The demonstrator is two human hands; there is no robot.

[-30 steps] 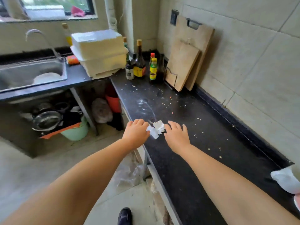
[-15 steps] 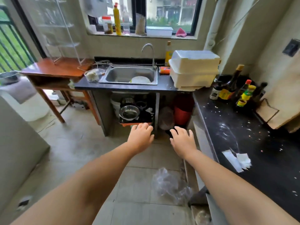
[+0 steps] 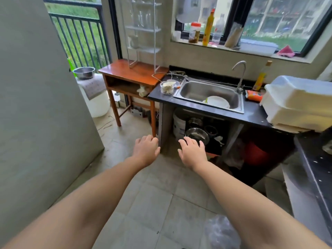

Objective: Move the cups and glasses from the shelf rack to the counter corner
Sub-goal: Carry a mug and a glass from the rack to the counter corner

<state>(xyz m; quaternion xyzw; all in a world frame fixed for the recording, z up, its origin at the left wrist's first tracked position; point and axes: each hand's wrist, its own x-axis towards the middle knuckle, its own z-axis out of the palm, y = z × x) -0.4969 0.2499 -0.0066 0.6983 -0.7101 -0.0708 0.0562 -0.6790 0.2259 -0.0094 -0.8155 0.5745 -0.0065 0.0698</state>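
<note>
A white wire shelf rack (image 3: 143,29) stands on a brown wooden table (image 3: 133,72) at the far left, by the balcony door. Clear glasses (image 3: 143,19) sit on an upper shelf and a mug (image 3: 133,41) on the shelf below; glare blurs them. My left hand (image 3: 146,150) and my right hand (image 3: 192,151) reach forward over the floor, palms down, fingers spread, both empty. They are well short of the rack. The black counter (image 3: 316,169) shows only at the right edge.
A steel sink (image 3: 208,94) with a white plate sits in the dark counter ahead. A clear container (image 3: 168,87) stands left of it, white foam boxes (image 3: 296,101) right. Pots lie under the sink. A grey wall panel (image 3: 36,105) fills the left. A plastic bag (image 3: 222,232) lies on the floor.
The view has swung left, from the black counter with paper scraps to the sink and rack. Both hands left the counter and now hover empty over the floor.
</note>
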